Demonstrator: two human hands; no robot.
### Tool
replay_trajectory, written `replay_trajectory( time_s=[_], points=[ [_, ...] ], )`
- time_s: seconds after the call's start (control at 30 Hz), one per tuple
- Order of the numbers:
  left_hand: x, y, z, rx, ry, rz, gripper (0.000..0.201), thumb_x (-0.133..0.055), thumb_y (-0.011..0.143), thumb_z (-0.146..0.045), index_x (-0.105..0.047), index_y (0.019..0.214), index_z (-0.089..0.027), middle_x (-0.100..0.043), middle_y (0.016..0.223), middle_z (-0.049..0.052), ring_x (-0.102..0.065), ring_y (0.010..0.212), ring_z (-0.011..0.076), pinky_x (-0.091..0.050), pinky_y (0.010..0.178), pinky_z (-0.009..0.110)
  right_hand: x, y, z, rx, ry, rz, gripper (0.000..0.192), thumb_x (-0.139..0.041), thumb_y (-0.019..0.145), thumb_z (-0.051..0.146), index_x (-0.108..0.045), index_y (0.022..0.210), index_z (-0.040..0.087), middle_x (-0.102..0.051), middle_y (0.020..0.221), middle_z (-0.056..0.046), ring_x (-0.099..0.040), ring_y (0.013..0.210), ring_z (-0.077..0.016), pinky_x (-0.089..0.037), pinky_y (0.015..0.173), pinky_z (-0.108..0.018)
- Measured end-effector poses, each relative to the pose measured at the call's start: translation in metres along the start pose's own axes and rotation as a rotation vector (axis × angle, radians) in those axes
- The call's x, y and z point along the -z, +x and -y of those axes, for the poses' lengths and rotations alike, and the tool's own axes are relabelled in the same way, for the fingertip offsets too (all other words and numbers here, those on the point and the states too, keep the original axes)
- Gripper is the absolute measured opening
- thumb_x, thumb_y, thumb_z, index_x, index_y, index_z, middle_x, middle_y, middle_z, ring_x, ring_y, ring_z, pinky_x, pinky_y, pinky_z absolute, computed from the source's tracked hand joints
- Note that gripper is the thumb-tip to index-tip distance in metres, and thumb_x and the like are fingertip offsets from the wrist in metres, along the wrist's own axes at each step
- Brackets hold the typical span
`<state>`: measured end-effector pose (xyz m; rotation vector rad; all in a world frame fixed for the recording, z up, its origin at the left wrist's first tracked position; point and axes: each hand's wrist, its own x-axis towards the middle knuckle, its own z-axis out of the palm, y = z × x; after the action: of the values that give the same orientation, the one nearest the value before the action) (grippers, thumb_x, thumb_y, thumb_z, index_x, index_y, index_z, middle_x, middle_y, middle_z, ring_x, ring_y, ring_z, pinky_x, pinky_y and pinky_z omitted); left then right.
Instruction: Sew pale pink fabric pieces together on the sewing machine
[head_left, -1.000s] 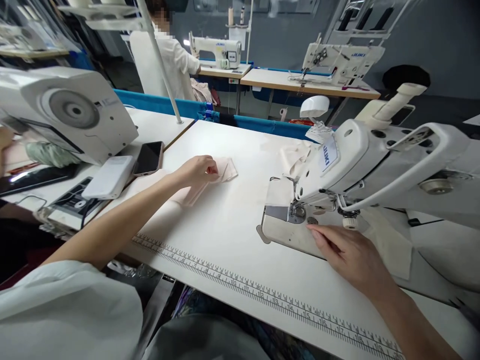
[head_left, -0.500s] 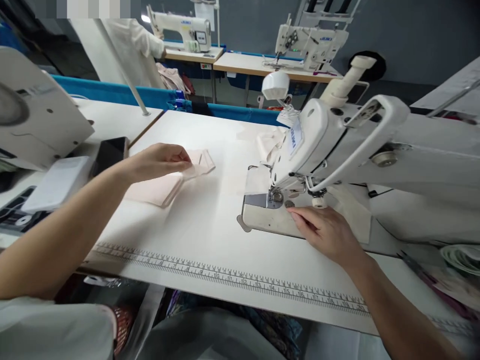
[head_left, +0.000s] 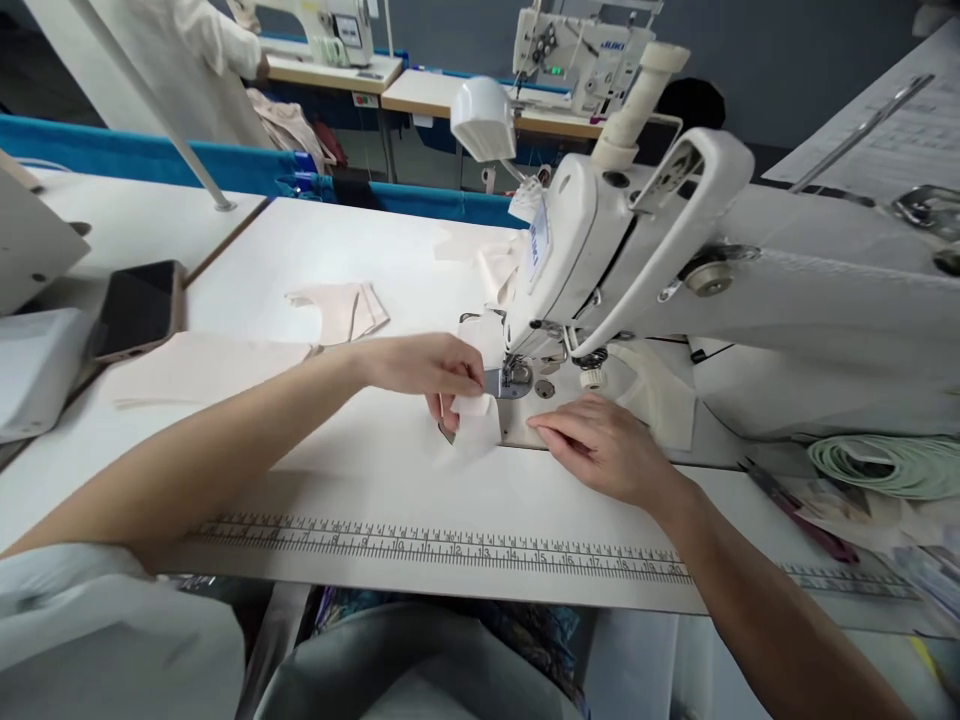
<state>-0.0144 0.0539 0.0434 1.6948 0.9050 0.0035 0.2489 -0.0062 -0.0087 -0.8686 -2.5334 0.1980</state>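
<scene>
My left hand [head_left: 450, 372] pinches a small pale fabric piece [head_left: 478, 425], which hangs over the left front of the sewing machine's metal bed plate [head_left: 517, 428]. Just behind and right of that hand is the presser foot [head_left: 514, 370] of the white sewing machine [head_left: 574, 230]. My right hand [head_left: 600, 445] rests low at the plate's front right, thumb and fingertips pressed together; whatever they hold, if anything, is too small to make out. Another pale fabric piece [head_left: 491, 335] lies behind the presser foot.
Cut pale pieces [head_left: 349, 308] and a folded fabric stack [head_left: 202, 365] lie left on the table. A phone [head_left: 141, 310] is beside them. Snips [head_left: 799, 512] and a green cord coil [head_left: 889, 465] lie right. A printed ruler [head_left: 480, 550] runs along the front edge.
My left hand has moved right from the stacked pieces to the machine's plate, carrying the small fabric piece. My right hand stays pinched by the plate. The view has shifted right.
</scene>
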Motion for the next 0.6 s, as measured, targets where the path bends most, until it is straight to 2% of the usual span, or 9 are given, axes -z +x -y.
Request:
replay_trajectory(
  time_s=[0.07,0.13,0.2,0.23,0.27,0.33,0.43,0.53,0.6],
  points=[
    [0.008,-0.013,-0.013,-0.072,0.156,-0.156,0.020,-0.055,0.087,-0.035,-0.058,0.091,-0.015,-0.069,0.081,0.004,-0.069,0.071,0.0163,-0.053,0.062,0.026,0.000,-0.001,-0.002,-0.005,-0.014,-0.008,0.021,-0.048,0.096,0.018,-0.069,0.096,0.018,-0.074,0.084,-0.003,-0.068,0.074,-0.0158,-0.048,0.074,-0.032],
    [0.005,-0.027,-0.024,-0.151,0.392,-0.378,0.018,-0.052,0.089,-0.032,-0.060,0.092,-0.016,-0.070,0.084,0.004,-0.067,0.072,0.0160,-0.051,0.064,0.026,0.000,-0.001,-0.002,-0.002,-0.026,-0.012,0.020,-0.048,0.096,0.019,-0.069,0.097,0.017,-0.075,0.085,-0.003,-0.068,0.075,-0.0161,-0.048,0.075,-0.032],
    [-0.014,-0.035,-0.027,-0.205,0.667,-0.585,0.017,-0.049,0.092,-0.028,-0.061,0.094,-0.017,-0.070,0.079,0.004,-0.065,0.068,0.0157,-0.050,0.063,0.027,0.000,-0.001,-0.001,0.000,-0.030,-0.001,0.020,-0.048,0.096,0.019,-0.068,0.098,0.018,-0.075,0.084,-0.002,-0.068,0.075,-0.0161,-0.047,0.074,-0.032],
    [-0.027,-0.036,-0.025,-0.214,0.787,-0.625,0.018,-0.047,0.094,-0.028,-0.061,0.095,-0.017,-0.069,0.075,0.003,-0.064,0.064,0.0161,-0.049,0.060,0.027,0.000,0.000,0.000,0.000,-0.033,0.008,0.020,-0.048,0.096,0.019,-0.068,0.098,0.018,-0.074,0.084,-0.002,-0.068,0.075,-0.0161,-0.047,0.073,-0.032],
    [-0.043,-0.035,-0.021,-0.254,0.890,-0.640,0.022,-0.043,0.096,-0.028,-0.061,0.093,-0.016,-0.066,0.068,0.003,-0.061,0.056,0.0157,-0.047,0.053,0.027,0.001,0.000,0.000,-0.002,-0.038,0.018,0.021,-0.048,0.096,0.019,-0.069,0.097,0.018,-0.074,0.082,-0.002,-0.067,0.074,-0.0161,-0.047,0.072,-0.031],
    [-0.076,-0.034,-0.007,-0.430,1.005,-0.552,0.026,-0.034,0.097,-0.014,-0.059,0.090,-0.015,-0.066,0.067,0.003,-0.061,0.055,0.0149,-0.049,0.050,0.026,0.002,0.000,0.002,-0.012,-0.049,0.036,0.022,-0.047,0.097,0.019,-0.069,0.095,0.019,-0.074,0.081,-0.002,-0.067,0.074,-0.0163,-0.046,0.071,-0.031],
    [-0.113,-0.037,0.014,-0.646,1.112,-0.569,0.025,-0.035,0.097,-0.008,-0.060,0.093,-0.012,-0.072,0.102,0.011,-0.070,0.090,0.0198,-0.058,0.073,0.030,0.004,0.001,0.006,-0.015,-0.041,0.046,0.023,-0.046,0.097,0.019,-0.069,0.093,0.020,-0.073,0.079,-0.002,-0.066,0.072,-0.0157,-0.046,0.072,-0.032],
    [-0.130,-0.048,0.025,-0.642,1.127,-0.627,0.023,-0.041,0.099,-0.017,-0.061,0.107,-0.008,-0.067,0.122,0.012,-0.064,0.113,0.0240,-0.056,0.091,0.036,0.004,0.001,0.011,0.028,0.023,0.047,0.021,-0.048,0.097,0.019,-0.068,0.097,0.018,-0.073,0.081,-0.002,-0.065,0.072,-0.0139,-0.046,0.073,-0.031],
    [-0.134,-0.055,0.029,-0.594,1.119,-0.598,0.031,-0.041,0.101,-0.026,-0.058,0.120,-0.008,-0.063,0.129,0.011,-0.061,0.119,0.0244,-0.053,0.098,0.039,0.003,0.001,0.015,0.074,0.088,0.054,0.019,-0.049,0.096,0.019,-0.067,0.101,0.017,-0.073,0.085,-0.002,-0.064,0.073,-0.0131,-0.046,0.075,-0.031]
  ],
)
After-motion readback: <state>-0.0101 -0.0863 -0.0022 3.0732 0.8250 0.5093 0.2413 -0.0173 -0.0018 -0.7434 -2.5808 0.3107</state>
